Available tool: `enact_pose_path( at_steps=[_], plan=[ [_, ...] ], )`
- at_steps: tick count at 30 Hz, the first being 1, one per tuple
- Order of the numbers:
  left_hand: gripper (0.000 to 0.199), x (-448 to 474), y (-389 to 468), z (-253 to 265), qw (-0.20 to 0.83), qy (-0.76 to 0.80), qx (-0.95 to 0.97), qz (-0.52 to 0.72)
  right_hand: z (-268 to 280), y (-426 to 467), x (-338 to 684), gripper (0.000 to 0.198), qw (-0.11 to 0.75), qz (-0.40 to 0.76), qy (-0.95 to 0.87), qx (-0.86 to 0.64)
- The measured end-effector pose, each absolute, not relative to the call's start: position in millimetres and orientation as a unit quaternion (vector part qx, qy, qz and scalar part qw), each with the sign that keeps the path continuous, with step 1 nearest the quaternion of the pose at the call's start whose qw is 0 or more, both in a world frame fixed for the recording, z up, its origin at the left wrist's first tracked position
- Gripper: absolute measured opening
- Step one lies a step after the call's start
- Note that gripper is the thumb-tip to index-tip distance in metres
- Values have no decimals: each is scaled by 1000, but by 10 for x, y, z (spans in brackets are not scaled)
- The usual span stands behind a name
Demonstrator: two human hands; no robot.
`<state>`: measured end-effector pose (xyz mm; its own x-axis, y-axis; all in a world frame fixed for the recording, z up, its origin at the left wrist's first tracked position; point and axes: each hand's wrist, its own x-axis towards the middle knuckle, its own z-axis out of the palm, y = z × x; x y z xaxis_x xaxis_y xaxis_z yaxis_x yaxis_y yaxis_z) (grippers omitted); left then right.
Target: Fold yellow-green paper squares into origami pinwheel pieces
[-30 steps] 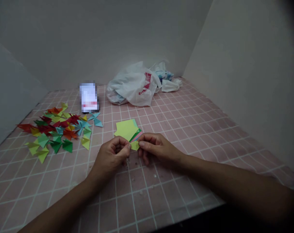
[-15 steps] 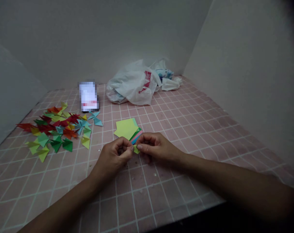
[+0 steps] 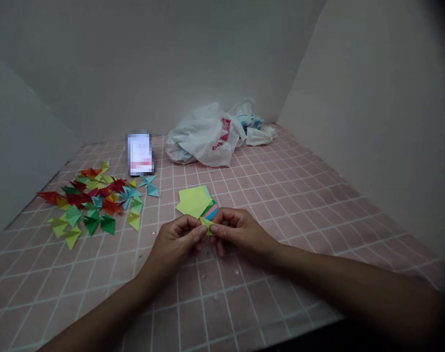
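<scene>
Between my two hands is a small yellow piece of folded paper (image 3: 207, 225). My left hand (image 3: 180, 237) pinches its left side between thumb and fingers. On the opposite side, my right hand (image 3: 235, 230) grips it the same way, thumb on top. Parts of the paper are covered by my fingertips. Just beyond my hands lies a fanned stack of coloured paper sheets (image 3: 193, 201), yellow on top, with green, pink and blue edges showing at the lower right.
Many folded paper pieces (image 3: 94, 198) in red, orange, green, yellow and blue lie at the left. Behind them a phone (image 3: 140, 152) with a lit, blurred screen leans upright. White plastic bags (image 3: 204, 134) rest at the back on the pink checked tablecloth (image 3: 281, 195).
The whole view has shifted slightly, so things sit a little lower and further right. My hands still hold the yellow paper, and more of it now shows between my thumbs.
</scene>
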<state>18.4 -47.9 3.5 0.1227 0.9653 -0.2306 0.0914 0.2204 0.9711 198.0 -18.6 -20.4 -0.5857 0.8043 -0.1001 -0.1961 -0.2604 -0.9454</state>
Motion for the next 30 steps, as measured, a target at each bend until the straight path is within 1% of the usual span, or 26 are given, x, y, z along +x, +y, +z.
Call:
enact_pose_path(
  at_steps=[3, 12, 19, 26, 30],
  plan=[
    [25, 177, -479, 64, 565, 540, 498, 375, -204, -181, 1992, 27, 318, 731, -525, -298],
    [29, 171, -471, 64, 594, 539, 508, 314, -200, -181, 1990, 27, 314, 746, -505, -298],
    [31, 175, -487, 50, 594, 520, 525, 317, -150, -236, 1972, 26, 334, 666, -563, -357],
    [29, 156, -484, 42, 599, 517, 545, 280, -207, -210, 1976, 23, 338, 737, -503, -299],
    [30, 135, -458, 12, 613, 500, 553, 260, -204, -190, 1972, 21, 316, 755, -491, -297]
  ],
)
